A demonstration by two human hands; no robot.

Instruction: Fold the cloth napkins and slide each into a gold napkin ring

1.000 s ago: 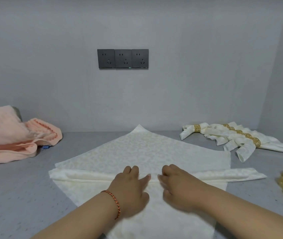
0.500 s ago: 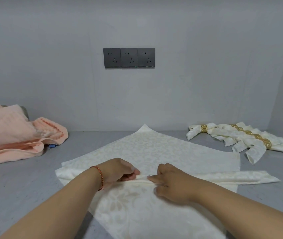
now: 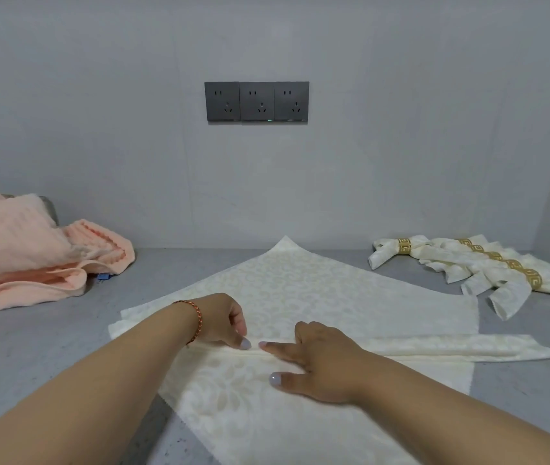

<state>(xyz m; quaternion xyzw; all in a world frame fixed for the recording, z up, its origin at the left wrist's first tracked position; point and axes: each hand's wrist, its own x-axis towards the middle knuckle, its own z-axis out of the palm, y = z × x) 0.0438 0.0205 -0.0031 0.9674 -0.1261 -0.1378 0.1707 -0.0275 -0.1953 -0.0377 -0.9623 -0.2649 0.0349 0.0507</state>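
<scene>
The fingers (image 3: 240,333) of the left hand (image 3: 221,318) are curled down and pinch the raised pleat (image 3: 434,345) of the napkin (image 3: 300,290). The fingers (image 3: 275,346) of the right hand (image 3: 320,360) are mostly straight and a little apart; the index finger lies along the pleat and the thumb presses the flat cloth at 6 o'clock from it. The 2 hands almost meet at the middle of the pleat.

The napkin lies spread like a diamond on the grey worktop (image 3: 32,347), 1 corner pointing to 12 o'clock, and the pleat runs across it from 9 to 3 o'clock.

To do this step well, I think each new pleat should have the same width as the last one and stay straight from end to end. The flat hand should hold the finished fold down while the pinching hand gathers the next strip, because this smooth cloth can slip open easily.

Compared with 0.5 s ago, the left hand has shifted a little toward 3 o'clock along the pleat, and the right index finger is now more stretched out.

At 2 o'clock lie finished napkins (image 3: 488,266), each in a gold ring (image 3: 404,246). At 9 o'clock rests a pink towel (image 3: 25,253). On the wall at 12 o'clock are 3 dark sockets (image 3: 257,101).
</scene>
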